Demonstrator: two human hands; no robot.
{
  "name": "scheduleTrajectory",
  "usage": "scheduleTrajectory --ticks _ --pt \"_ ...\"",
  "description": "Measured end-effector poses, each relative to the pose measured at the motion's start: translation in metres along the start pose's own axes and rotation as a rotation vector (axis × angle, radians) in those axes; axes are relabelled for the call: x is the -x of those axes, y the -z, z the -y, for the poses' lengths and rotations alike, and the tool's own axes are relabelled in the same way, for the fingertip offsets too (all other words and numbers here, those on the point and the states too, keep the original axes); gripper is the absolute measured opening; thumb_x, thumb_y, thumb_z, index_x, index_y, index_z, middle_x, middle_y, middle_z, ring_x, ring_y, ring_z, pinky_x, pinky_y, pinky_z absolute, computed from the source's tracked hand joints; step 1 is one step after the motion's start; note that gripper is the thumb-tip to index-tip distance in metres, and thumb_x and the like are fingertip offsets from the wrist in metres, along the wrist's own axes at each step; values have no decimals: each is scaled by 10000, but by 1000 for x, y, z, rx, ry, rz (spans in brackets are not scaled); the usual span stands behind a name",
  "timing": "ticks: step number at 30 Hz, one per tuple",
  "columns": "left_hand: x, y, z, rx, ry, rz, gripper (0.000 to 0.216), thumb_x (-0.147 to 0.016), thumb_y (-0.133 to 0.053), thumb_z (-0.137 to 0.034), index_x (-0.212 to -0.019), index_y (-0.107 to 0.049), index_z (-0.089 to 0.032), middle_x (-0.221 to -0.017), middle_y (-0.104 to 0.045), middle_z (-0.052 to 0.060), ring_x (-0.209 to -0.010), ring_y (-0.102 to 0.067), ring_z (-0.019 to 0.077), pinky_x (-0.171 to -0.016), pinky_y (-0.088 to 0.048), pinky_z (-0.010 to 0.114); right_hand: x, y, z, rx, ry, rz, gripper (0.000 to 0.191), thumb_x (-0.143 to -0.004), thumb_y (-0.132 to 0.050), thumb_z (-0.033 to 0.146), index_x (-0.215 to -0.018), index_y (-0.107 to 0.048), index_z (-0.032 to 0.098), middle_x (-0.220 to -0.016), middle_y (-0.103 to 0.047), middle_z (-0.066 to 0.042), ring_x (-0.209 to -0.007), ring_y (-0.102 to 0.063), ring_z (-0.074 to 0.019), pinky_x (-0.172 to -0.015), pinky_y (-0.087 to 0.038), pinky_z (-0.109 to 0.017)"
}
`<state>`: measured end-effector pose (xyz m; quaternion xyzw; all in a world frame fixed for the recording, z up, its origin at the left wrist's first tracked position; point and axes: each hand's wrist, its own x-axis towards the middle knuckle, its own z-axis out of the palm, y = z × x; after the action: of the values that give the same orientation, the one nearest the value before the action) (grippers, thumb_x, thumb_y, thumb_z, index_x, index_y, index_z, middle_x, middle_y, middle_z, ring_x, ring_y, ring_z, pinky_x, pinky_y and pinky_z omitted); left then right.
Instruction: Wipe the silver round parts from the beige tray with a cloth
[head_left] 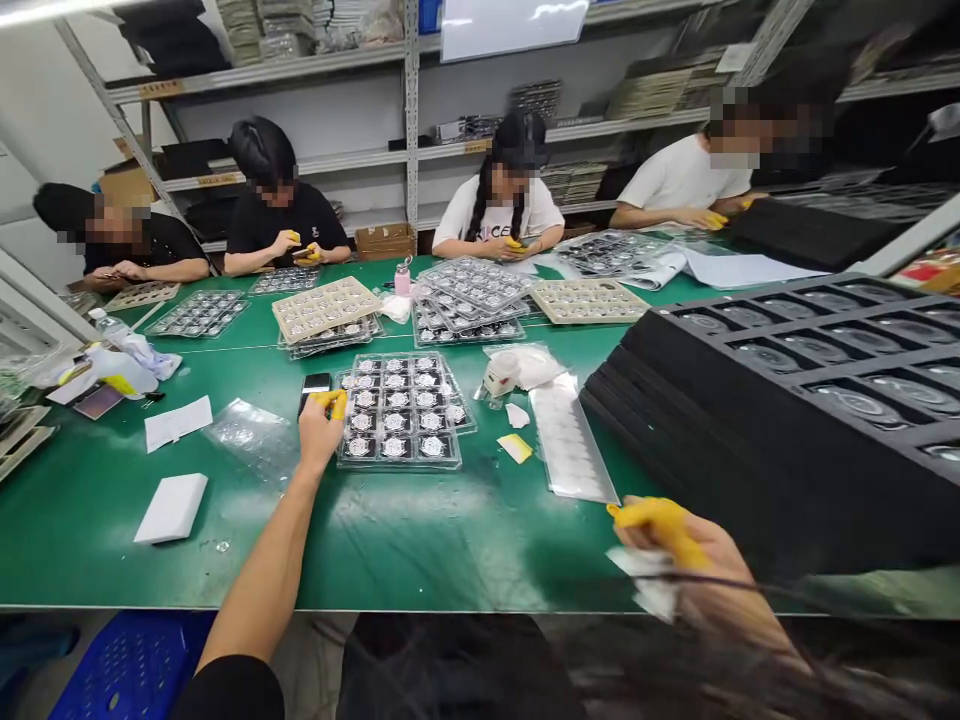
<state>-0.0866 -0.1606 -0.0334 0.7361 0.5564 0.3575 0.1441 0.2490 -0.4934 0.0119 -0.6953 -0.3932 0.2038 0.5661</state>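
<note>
My left hand point(322, 432), yellow covers on its fingertips, is at the left edge of a stack of clear plastic trays point(397, 410). Its fingers are curled together; what lies between them is hidden. The trays have rows of black compartments with round, silvery-white pieces. Just beyond those fingers lies a dark, phone-like object point(316, 382). Near the front table edge at right, my right hand point(690, 545) also wears yellow finger covers. Its fingers are closed on a crumpled white tissue point(651, 580), slightly blurred. A translucent plastic strip point(574, 445) lies just beyond it.
A tall stack of black foam trays point(697, 450) rises at right. Across the green table point(247, 570) lie a white block point(171, 508), a plastic bag point(255, 440), beige trays point(326, 308) and more clear trays point(472, 290). Several people work along the far side.
</note>
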Motion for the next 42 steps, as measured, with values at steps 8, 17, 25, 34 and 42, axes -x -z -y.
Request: scheduleTrajectory --ticks 8,17,25,34,42 --pt "41 11 1 -199 142 179 389 -1028 -488 -372 -1357 -612 -205 -1264 -618 138 -1113 -657 294 -939 -516 387 -103 -81 -20 8 -75 35 199 -833 -661 433 -825 -656 234 -770 -631 -74 -698 -615 -204 -601 -458 -323" --pt "47 18 -12 -115 268 269 174 -984 -560 -329 -1062 -633 -192 -1099 -690 117 -1065 -680 281 -932 -504 370 -106 -128 -57 384 285 -67 146 -766 -644 230 -682 -526 250 -797 -610 -87 -718 -530 -210 -623 -365 -342" --pt "64 3 -29 230 433 407 369 -991 -534 -411 -1290 -470 -204 -995 -707 36 -456 -615 121 -449 -464 270 -96 -176 -56 366 155 136 206 -884 -532 252 -685 -482 267 -630 -546 6 -437 -493 -138 -451 -347 -282" --pt "69 5 -26 -33 168 183 195 -958 -597 -275 -1127 -665 -205 -1194 -700 98 -1142 -672 264 -966 -507 364 -107 -181 -25 493 260 86 208 -840 -611 227 -634 -586 227 -813 -442 -15 -495 -247 -78 -556 -200 -303" --pt "-91 28 -6 58 482 -12 335 -971 -625 -384 -1247 -660 -197 -1182 -730 101 -1045 -701 241 -914 -516 345 -108 -186 -36 407 423 -70 219 -845 -647 285 -636 -603 237 -892 -436 -50 -450 -312 -78 -456 -165 -298"
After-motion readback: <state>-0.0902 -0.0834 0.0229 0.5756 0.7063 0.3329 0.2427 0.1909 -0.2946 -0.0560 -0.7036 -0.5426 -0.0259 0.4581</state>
